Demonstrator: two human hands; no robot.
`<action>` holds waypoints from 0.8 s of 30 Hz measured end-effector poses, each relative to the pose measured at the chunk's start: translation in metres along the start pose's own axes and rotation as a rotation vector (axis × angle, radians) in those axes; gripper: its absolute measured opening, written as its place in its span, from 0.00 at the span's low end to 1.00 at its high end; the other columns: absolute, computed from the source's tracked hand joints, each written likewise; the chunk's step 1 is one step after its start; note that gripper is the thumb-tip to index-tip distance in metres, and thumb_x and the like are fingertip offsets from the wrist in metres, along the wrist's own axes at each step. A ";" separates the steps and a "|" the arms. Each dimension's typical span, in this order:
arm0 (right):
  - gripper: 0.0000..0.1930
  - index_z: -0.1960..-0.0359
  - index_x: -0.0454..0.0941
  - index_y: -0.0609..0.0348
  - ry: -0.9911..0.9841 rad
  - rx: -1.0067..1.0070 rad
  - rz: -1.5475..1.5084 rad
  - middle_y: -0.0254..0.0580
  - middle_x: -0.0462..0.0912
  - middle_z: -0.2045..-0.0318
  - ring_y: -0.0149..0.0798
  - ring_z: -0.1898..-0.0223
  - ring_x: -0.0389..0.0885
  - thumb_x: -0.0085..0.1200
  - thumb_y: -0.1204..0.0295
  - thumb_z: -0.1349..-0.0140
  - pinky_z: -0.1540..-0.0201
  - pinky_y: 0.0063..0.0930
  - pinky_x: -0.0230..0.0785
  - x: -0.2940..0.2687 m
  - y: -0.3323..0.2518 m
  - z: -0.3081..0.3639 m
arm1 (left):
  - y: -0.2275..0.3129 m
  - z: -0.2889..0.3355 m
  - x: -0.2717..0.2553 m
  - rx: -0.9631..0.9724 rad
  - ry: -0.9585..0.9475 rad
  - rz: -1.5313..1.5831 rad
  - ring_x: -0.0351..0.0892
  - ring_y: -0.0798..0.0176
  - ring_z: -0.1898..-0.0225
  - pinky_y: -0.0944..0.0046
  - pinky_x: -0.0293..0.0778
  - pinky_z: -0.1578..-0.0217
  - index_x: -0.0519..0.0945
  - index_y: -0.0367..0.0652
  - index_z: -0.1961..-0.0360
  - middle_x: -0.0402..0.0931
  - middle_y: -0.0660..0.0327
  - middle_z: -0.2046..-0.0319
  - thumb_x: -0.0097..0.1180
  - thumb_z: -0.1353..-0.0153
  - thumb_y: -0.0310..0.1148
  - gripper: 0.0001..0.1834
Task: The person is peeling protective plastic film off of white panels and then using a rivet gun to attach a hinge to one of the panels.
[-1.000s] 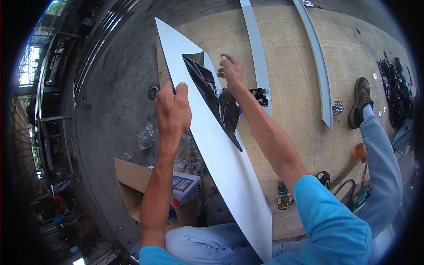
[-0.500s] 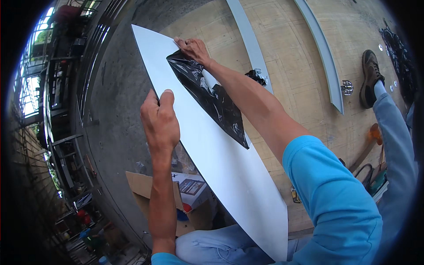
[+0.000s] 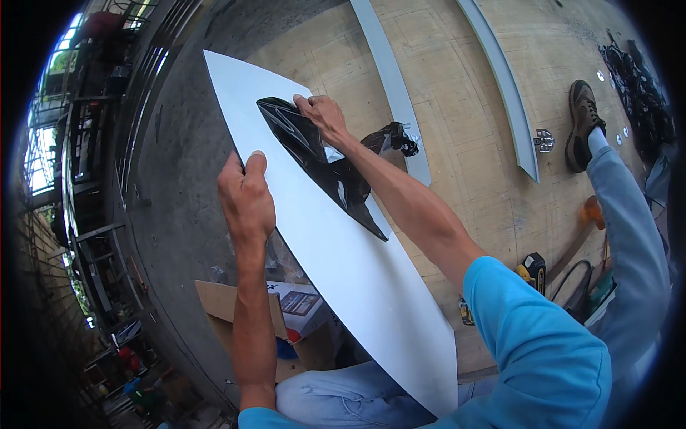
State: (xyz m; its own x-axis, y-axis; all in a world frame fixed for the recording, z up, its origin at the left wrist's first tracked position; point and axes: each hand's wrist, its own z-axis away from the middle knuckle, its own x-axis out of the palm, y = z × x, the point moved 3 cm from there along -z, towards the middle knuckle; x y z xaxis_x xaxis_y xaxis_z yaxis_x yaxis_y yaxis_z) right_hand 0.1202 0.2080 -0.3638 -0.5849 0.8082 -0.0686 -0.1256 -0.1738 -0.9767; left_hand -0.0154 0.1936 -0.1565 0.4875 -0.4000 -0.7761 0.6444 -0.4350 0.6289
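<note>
A long white panel lies slantwise in front of me, its near end over my lap. My left hand grips its left edge, thumb on the white face and fingers around the edge. Loose black plastic film lies crumpled on the upper right part of the panel. My right hand is closed on this film near the panel's right edge, with its fingertips bent inward. More shiny black film shows beyond my right forearm, reaching over a grey strip.
A second grey metal strip and a hinge lie on the wooden board. At right are another person's shoe, a hammer, a yellow-black power tool and black plastic. An open cardboard box stands below my left forearm.
My right hand has moved down and slightly right along the panel. The black film has shifted with it, and more shows right of my forearm. My left hand keeps its hold.
</note>
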 end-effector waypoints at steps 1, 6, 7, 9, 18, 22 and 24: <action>0.31 0.78 0.78 0.70 0.018 0.009 0.013 0.65 0.77 0.77 0.62 0.70 0.77 0.42 0.47 0.41 0.64 0.47 0.67 -0.002 0.001 0.010 | -0.001 -0.001 -0.001 -0.022 -0.008 0.003 0.72 0.61 0.74 0.59 0.69 0.66 0.75 0.26 0.65 0.75 0.50 0.75 0.43 0.42 0.34 0.18; 0.30 0.78 0.74 0.66 0.106 0.058 0.060 0.59 0.75 0.80 0.58 0.75 0.73 0.43 0.45 0.38 0.68 0.46 0.63 -0.015 -0.003 0.053 | -0.002 -0.003 0.003 0.005 -0.008 0.008 0.72 0.59 0.74 0.58 0.69 0.65 0.74 0.26 0.66 0.75 0.49 0.75 0.43 0.42 0.35 0.18; 0.30 0.78 0.74 0.66 0.104 0.056 0.062 0.59 0.75 0.80 0.58 0.75 0.73 0.43 0.45 0.38 0.68 0.46 0.63 -0.017 -0.006 0.059 | -0.002 -0.003 0.002 0.002 -0.009 -0.008 0.73 0.59 0.74 0.58 0.69 0.65 0.74 0.26 0.66 0.75 0.48 0.74 0.43 0.42 0.35 0.18; 0.29 0.78 0.73 0.67 0.077 0.067 0.080 0.59 0.75 0.81 0.58 0.74 0.74 0.44 0.47 0.38 0.68 0.46 0.63 -0.018 -0.014 0.070 | -0.004 -0.004 -0.002 -0.013 -0.019 -0.005 0.73 0.59 0.74 0.58 0.69 0.64 0.74 0.26 0.66 0.75 0.48 0.74 0.42 0.42 0.35 0.18; 0.23 0.69 0.80 0.67 0.329 -0.340 -0.023 0.58 0.80 0.73 0.54 0.68 0.78 0.46 0.54 0.37 0.65 0.41 0.68 -0.078 -0.088 0.048 | -0.007 -0.001 -0.002 -0.078 -0.041 0.022 0.74 0.43 0.73 0.49 0.68 0.61 0.74 0.26 0.67 0.75 0.39 0.74 0.42 0.42 0.37 0.19; 0.23 0.72 0.79 0.66 0.046 -0.322 -0.099 0.58 0.78 0.74 0.52 0.71 0.77 0.47 0.54 0.37 0.67 0.40 0.67 -0.009 -0.107 0.027 | -0.007 -0.003 0.002 -0.019 -0.016 0.005 0.73 0.52 0.75 0.53 0.69 0.64 0.73 0.26 0.68 0.74 0.44 0.75 0.42 0.42 0.37 0.19; 0.24 0.73 0.78 0.66 0.095 -0.371 -0.077 0.58 0.78 0.76 0.51 0.73 0.77 0.48 0.53 0.37 0.69 0.40 0.66 0.006 -0.097 0.020 | -0.007 -0.003 0.001 -0.022 -0.023 0.002 0.72 0.56 0.75 0.55 0.69 0.65 0.73 0.26 0.68 0.74 0.46 0.76 0.42 0.42 0.36 0.19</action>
State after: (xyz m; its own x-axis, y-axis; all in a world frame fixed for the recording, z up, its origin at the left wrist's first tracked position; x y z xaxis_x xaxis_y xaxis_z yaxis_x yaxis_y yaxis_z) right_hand 0.1127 0.2184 -0.2650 -0.5063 0.8623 0.0061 0.1421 0.0904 -0.9857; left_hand -0.0181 0.1986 -0.1621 0.4751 -0.4191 -0.7737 0.6563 -0.4170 0.6288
